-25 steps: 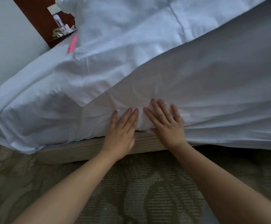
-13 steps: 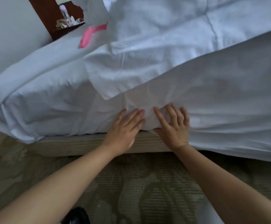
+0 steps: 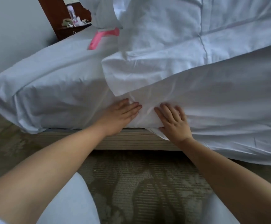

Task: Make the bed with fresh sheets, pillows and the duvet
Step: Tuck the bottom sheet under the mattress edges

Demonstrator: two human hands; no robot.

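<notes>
A white sheet point(image 3: 59, 97) covers the side of the mattress and hangs loose over the wooden bed base point(image 3: 128, 139). My left hand point(image 3: 120, 115) lies flat on the sheet at the mattress's lower edge, fingers together. My right hand point(image 3: 175, 122) presses flat on a bunched fold of the sheet just to the right, thumb at the fold's lower edge. A white duvet point(image 3: 171, 46) with a stitched seam lies crumpled on top of the bed, one corner reaching down to just above my hands. A further white layer point(image 3: 228, 102) drapes over the right side.
A pink plastic object point(image 3: 99, 38) lies on the bed near the duvet. A dark wooden nightstand point(image 3: 70, 29) with a bottle and small items stands at the upper left by the wall. Patterned carpet point(image 3: 139, 183) covers the floor; my knees show at the bottom.
The view has shifted so the bed sits further right and lower. My hands have moved slightly apart, the right one now pressing on a bunched fold at the mattress edge.
</notes>
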